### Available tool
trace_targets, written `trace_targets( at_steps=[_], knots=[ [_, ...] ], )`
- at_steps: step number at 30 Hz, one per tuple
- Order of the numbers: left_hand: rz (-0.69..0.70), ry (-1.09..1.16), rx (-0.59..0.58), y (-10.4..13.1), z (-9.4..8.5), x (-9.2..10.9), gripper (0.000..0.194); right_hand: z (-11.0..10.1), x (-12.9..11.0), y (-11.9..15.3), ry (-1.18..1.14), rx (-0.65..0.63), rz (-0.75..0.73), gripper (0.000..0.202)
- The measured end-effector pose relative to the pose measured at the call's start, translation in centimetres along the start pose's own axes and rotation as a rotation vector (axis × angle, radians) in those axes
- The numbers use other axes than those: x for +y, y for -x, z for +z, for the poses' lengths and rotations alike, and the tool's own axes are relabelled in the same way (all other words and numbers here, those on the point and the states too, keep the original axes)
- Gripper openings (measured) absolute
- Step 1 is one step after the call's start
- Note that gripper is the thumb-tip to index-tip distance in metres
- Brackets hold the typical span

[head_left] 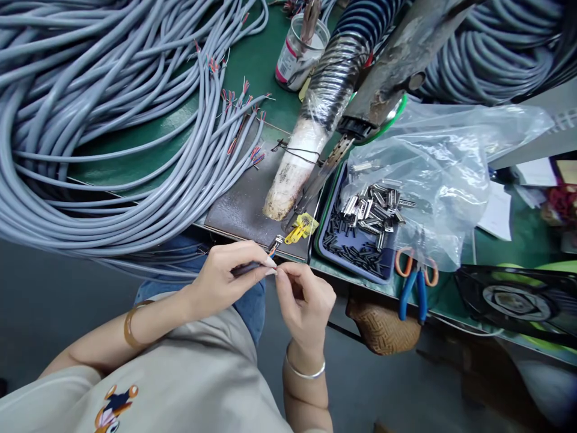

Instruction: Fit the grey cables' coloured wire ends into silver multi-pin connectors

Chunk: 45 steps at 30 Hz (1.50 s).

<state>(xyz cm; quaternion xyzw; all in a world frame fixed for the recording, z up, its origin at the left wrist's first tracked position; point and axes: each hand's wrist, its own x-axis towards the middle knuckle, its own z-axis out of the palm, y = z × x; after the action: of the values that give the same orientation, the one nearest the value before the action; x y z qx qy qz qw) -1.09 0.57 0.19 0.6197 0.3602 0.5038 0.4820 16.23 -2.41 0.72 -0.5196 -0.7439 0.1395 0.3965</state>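
Between thumb and fingers, my left hand [229, 273] pinches a cable whose end carries a small metal connector [276, 242] with coloured wires. My right hand [304, 291] is closed in a pinch, its fingertips meeting those of my left hand; the tiny item there is too small to name. Both hands are just off the front edge of the workbench. Past the connector, a yellow clip-like piece [297, 231] lies on the dark metal plate [234, 207], below the tip of a soldering tool [331, 157].
Grey cables [135, 222] with stripped ends cover the left. A blue tray [356, 264] holds metal connectors and black tubes, with a plastic bag [442, 174] over it. Pliers [415, 291], a fan [514, 300], a jar [291, 60] and a wrapped hose [306, 141] stand around.
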Motion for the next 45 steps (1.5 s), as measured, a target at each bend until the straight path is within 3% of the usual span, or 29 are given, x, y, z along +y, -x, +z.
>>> trace_targets(
  at_steps=[3, 5, 7, 8, 10, 12, 16, 18, 22, 24, 26, 29, 34, 39, 45],
  knots=[
    [0.158, -0.094, 0.01, 0.2, 0.4, 0.0, 0.011, -0.1, 0.1, 0.4, -0.231, 0.004, 0.202, 0.021],
    [0.129, -0.104, 0.024, 0.2, 0.5, 0.2, 0.01, -0.3, 0.3, 0.6, -0.33, 0.152, 0.331, 0.022],
    [0.009, -0.054, 0.015, 0.0, 0.4, 0.7, 0.008, -0.5, 0.6, 0.6, -0.358, 0.29, 0.429, 0.016],
    [-0.059, -0.014, -0.002, -0.1, 0.3, 0.9, 0.008, -0.5, 0.8, 0.5, -0.365, 0.292, 0.46, 0.015],
    [-0.148, 0.062, -0.033, -0.2, 0.2, 1.2, 0.009, -0.4, 1.0, 0.3, -0.405, 0.172, 0.49, 0.024],
    [-0.149, 0.081, -0.033, -0.4, 0.1, 1.2, 0.007, -0.2, 1.1, 0.0, -0.494, 0.039, 0.496, 0.024],
    [-0.071, 0.027, 0.015, -0.6, 0.2, 0.9, 0.006, 0.0, 0.9, -0.4, -0.598, -0.027, 0.462, 0.02],
    [-0.143, 0.077, 0.036, -0.8, 0.4, 0.7, 0.006, -0.1, 0.7, -0.4, -0.484, 0.01, 0.428, 0.019],
    [-0.439, 0.292, 0.05, -1.5, 0.4, 0.5, 0.015, -0.3, 0.8, -0.2, -0.181, 0.305, 0.282, 0.018],
    [-0.53, 0.369, 0.058, -1.9, 0.2, 0.3, 0.02, -0.2, 0.9, 0.0, -0.245, 0.492, 0.213, 0.022],
    [-0.568, 0.417, 0.068, -2.3, 0.1, 0.2, 0.024, 0.1, 0.9, 0.2, -0.313, 0.572, 0.192, 0.026],
    [-0.572, 0.436, 0.089, -2.6, 0.1, 0.1, 0.024, 0.9, 1.1, 0.6, -0.195, 0.494, 0.184, 0.022],
    [-0.498, 0.37, 0.138, -2.9, 0.7, 0.1, 0.019, 2.0, 1.5, 0.4, -0.046, 0.319, 0.032, 0.016],
    [-0.339, 0.163, 0.231, -3.2, 1.3, 0.1, 0.011, 2.4, 1.7, -0.9, 0.061, 0.36, -0.045, 0.019],
    [-0.24, 0.031, 0.249, -3.3, 1.6, -0.4, 0.012, 2.3, 2.0, -1.7, 0.048, 0.358, -0.054, 0.017]
  ],
)
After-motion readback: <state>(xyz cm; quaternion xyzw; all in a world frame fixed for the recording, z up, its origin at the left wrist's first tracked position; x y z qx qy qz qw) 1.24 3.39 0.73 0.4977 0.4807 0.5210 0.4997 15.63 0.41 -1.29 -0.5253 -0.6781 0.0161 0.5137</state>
